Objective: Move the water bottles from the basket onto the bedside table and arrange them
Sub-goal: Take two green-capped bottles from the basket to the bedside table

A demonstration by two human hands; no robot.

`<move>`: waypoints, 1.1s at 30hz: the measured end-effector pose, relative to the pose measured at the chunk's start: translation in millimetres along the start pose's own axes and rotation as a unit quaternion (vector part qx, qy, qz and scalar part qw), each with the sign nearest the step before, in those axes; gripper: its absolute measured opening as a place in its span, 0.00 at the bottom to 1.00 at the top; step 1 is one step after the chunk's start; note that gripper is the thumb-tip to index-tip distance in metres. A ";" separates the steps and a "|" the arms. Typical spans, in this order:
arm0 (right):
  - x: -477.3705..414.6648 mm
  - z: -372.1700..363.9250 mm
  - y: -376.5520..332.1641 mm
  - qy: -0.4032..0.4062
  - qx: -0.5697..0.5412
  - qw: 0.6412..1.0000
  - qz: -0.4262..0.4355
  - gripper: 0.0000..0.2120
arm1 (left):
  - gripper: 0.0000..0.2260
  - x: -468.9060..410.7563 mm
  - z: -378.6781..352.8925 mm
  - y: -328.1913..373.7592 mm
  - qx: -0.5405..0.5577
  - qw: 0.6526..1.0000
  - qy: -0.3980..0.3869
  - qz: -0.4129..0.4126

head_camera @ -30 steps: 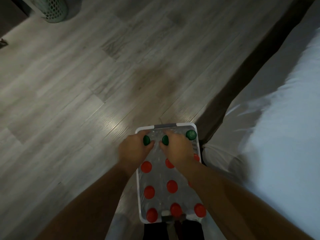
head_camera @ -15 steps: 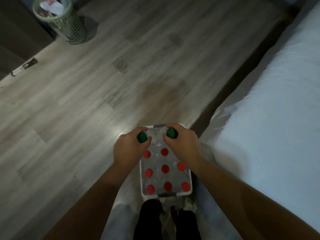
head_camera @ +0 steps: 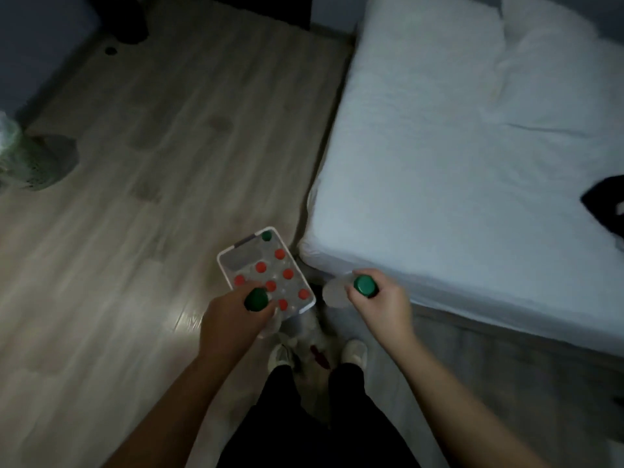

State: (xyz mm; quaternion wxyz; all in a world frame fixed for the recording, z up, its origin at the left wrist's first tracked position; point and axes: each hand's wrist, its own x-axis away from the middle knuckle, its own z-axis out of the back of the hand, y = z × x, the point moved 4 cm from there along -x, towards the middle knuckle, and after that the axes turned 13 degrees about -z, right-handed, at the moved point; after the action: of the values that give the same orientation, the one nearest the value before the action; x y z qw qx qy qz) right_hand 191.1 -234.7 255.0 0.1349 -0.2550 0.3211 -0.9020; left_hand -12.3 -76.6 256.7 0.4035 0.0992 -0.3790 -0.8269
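Head view: you're gripping green-capped bottle [head_camera: 256, 299] in left hand [head_camera: 231, 320] over basket [head_camera: 223, 265] edge, second bottle [head_camera: 364, 286] in right hand [head_camera: 383, 307] beside bed [head_camera: 472, 170].

Pale wood-plank floor [head_camera: 152, 204] fills the left half of the frame, with a bright glare patch low centre. A bed [head_camera: 456, 170] with a white sheet takes the right half, a pillow [head_camera: 557, 55] at upper right. A black item [head_camera: 599, 206] lies at its right edge. A green perforated bin [head_camera: 32, 163] stands at far left. A grey rug [head_camera: 506, 383] lies at lower right.
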 end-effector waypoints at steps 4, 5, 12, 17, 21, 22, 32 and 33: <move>42.9 50.8 69.2 0.082 -0.037 0.994 -0.070 0.08 | 0.10 16.0 -28.1 38.6 -0.040 0.990 -0.097 -0.092; 54.2 62.8 85.4 0.102 -0.039 0.990 -0.084 0.07 | 0.10 19.1 -36.8 50.1 -0.042 0.985 -0.117 -0.118; 129.0 137.6 208.1 0.195 -0.138 0.951 -0.196 0.08 | 0.09 48.4 -115.7 136.2 -0.044 0.938 -0.220 -0.263; 168.9 203.8 293.9 0.203 -0.153 0.939 -0.233 0.06 | 0.09 85.8 -195.6 202.3 -0.041 0.932 -0.206 -0.295; 193.0 252.6 357.5 0.228 -0.181 0.922 -0.257 0.06 | 0.09 132.2 -264.8 258.1 0.010 0.933 -0.231 -0.278; 200.1 264.2 371.1 0.241 -0.179 0.918 -0.261 0.05 | 0.11 143.1 -279.9 272.7 0.025 0.931 -0.239 -0.274; 238.4 364.0 473.1 0.337 -0.206 0.865 -0.309 0.09 | 0.09 195.6 -395.2 423.0 0.121 0.882 -0.314 -0.330; 237.2 372.5 481.0 0.346 -0.219 0.857 -0.313 0.08 | 0.09 195.0 -407.2 435.3 0.122 0.878 -0.320 -0.334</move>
State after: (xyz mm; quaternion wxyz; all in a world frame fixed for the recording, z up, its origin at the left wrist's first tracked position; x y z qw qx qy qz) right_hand 235.3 -885.8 279.2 -0.3338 -0.0367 0.4398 -0.8329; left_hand 309.1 -612.5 309.8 -0.0555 -0.0020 -0.5300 -0.8462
